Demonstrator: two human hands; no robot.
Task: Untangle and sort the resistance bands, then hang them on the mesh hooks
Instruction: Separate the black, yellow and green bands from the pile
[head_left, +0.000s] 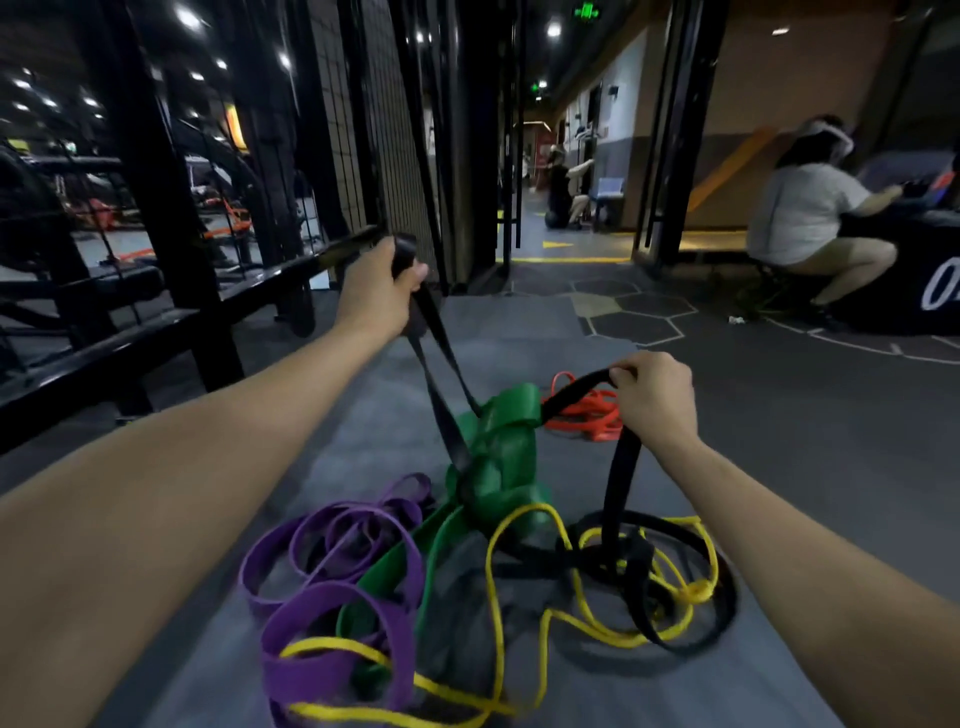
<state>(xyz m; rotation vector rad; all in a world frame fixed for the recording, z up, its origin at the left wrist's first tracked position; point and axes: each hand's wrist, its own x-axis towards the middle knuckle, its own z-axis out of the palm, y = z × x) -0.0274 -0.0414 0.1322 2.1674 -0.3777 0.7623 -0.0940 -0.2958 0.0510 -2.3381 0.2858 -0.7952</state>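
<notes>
Bands lay tangled on the grey floor mat (519, 322): a black band (447, 431), a green band (506, 457), purple bands (332, 592) and a yellow band (524, 597) were knotted together, with orange bands (587, 415) just behind the heap. The left hand (376, 291) was raised, its fingers clamped on the black band's upper loop, whose two strands ran down taut into the green knot. The right hand (654, 395), lower, had its fingers curled round another black loop, which dropped to coils among the yellow. A black mesh panel (384, 130) stood beyond the left hand. A seated person (810, 213) was at far right.
</notes>
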